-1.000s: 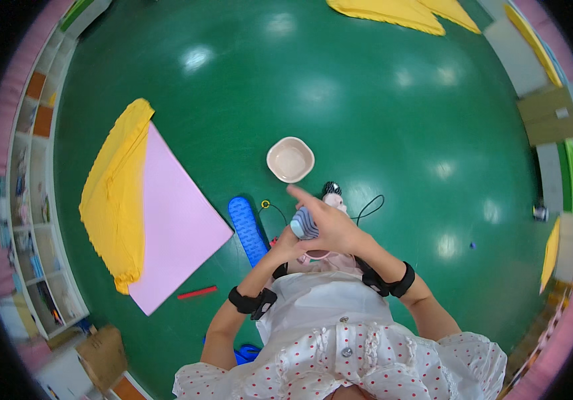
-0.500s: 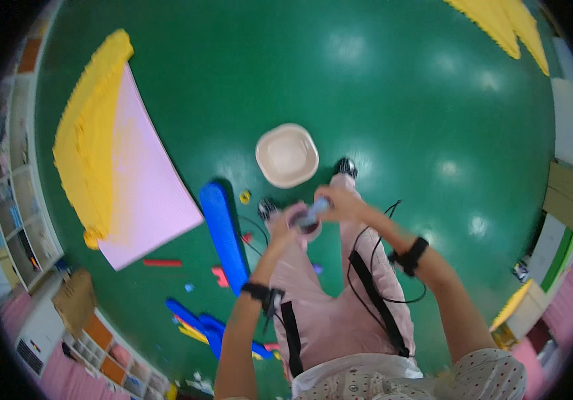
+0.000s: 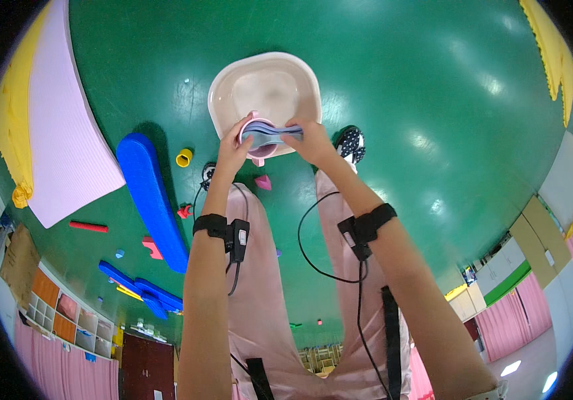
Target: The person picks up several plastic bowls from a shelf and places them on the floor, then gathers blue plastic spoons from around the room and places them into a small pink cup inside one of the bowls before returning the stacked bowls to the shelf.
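My left hand (image 3: pixel 233 148) and my right hand (image 3: pixel 312 140) both grip a small stack of plastic cups or bowls (image 3: pixel 268 133), pink outside with pale blue layers within. The stack is held just over the near rim of a cream square basin (image 3: pixel 233 83) that sits on the green floor. Both wrists wear black bands with cables.
A long blue foam piece (image 3: pixel 150 197) lies left of my legs, with a yellow ring (image 3: pixel 184 158), a pink block (image 3: pixel 262 181), red pieces (image 3: pixel 88 227) and more blue pieces (image 3: pixel 141 287) nearby. A lilac mat (image 3: pixel 66 133) on a yellow mat (image 3: pixel 8 113) lies far left.
I have bent lower, so the basin and my hands look much larger. My hands carried the cup stack forward to the basin's near rim.
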